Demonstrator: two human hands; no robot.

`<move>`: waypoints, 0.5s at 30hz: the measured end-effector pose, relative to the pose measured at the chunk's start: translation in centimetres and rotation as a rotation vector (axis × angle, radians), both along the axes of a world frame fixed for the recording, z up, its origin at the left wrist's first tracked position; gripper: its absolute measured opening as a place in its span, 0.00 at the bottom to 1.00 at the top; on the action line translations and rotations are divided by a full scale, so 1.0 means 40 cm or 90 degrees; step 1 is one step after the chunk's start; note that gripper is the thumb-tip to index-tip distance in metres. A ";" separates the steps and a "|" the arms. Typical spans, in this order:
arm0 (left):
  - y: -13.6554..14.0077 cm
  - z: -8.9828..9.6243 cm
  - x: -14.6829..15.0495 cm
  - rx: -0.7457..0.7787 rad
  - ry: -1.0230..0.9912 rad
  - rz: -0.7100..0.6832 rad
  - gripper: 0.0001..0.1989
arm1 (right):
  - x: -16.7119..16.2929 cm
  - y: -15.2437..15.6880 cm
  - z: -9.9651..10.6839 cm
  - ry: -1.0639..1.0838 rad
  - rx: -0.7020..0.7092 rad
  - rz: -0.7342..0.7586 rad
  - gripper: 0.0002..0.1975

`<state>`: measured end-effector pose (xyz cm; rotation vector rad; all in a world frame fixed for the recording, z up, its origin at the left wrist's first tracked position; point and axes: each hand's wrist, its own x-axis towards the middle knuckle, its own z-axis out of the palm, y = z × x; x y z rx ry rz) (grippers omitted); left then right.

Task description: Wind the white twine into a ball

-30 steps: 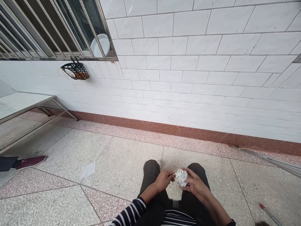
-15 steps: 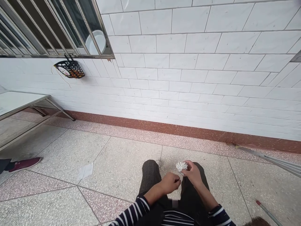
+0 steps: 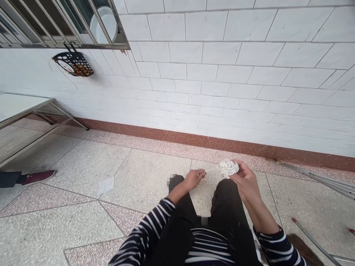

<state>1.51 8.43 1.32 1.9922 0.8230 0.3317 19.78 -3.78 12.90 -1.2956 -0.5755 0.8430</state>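
Level with my right knee, my right hand holds a ball of white yarn, thumb and fingers closed around its right side. The ball looks wound from thick strands. My left hand is over my left knee, apart from the ball, its fingers pinched together. A small whitish bit shows at those fingertips and looks like the yarn's end. Any strand running between the two hands is too thin to make out.
A metal-framed table stands at the left by the tiled wall. Beneath it a person's shoe shows, and a paper sheet lies on the floor. A black basket hangs from the window bars. Metal poles lean at right.
My hands have moved apart and forward, the right one carrying the yarn ball up and to the right. The left hand has shifted left. The camera view has tilted slightly downward.
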 end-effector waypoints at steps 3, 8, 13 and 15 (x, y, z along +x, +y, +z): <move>0.068 0.023 0.008 0.079 0.004 0.003 0.15 | 0.015 -0.008 0.080 -0.058 0.097 -0.027 0.26; 0.176 0.045 0.029 0.121 -0.001 0.073 0.15 | 0.023 -0.059 0.142 -0.098 0.139 -0.057 0.25; 0.314 0.144 0.068 0.190 0.066 0.059 0.16 | 0.025 -0.111 0.106 -0.072 0.101 -0.058 0.24; 0.352 0.181 0.086 0.209 0.071 0.069 0.16 | 0.034 -0.121 0.099 -0.084 0.127 -0.108 0.24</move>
